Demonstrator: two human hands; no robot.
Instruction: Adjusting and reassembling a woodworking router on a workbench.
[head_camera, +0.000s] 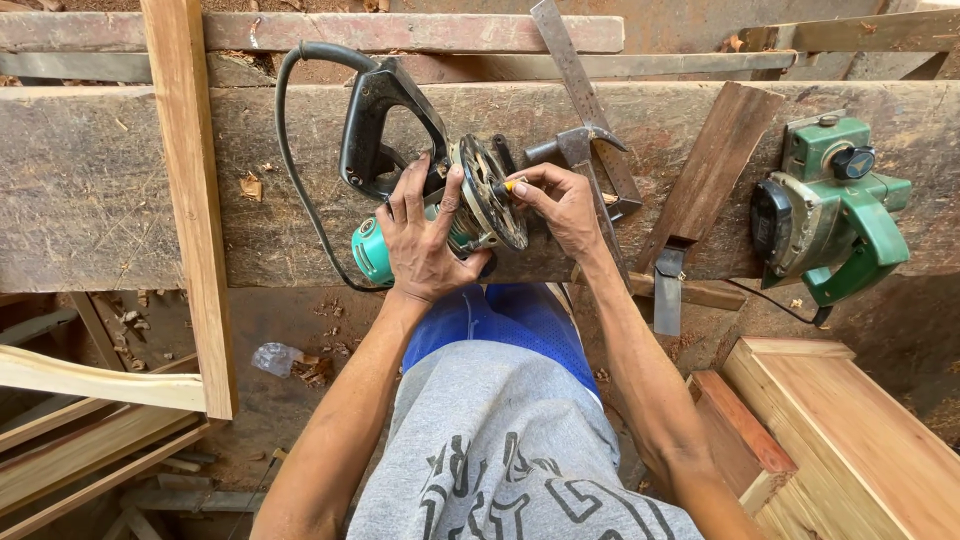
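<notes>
A teal and black hand router (400, 190) lies on its side on a worn wooden workbench (90, 180), its round metal base plate (492, 192) facing me. My left hand (425, 240) is wrapped over the router's body, thumb against the base plate. With the fingertips of my right hand (560, 205) I pinch a small yellow-tipped piece (512, 185) at the middle of the base. A black cord (290, 150) loops from the router's handle.
A green electric planer (830, 210) rests on the bench at the right. A hammer (580, 150) and a metal square (575, 70) lie behind my right hand, a dark wood offcut (712, 165) beside them. A light plank (190, 190) leans left. Stacked boards (850, 430) sit lower right.
</notes>
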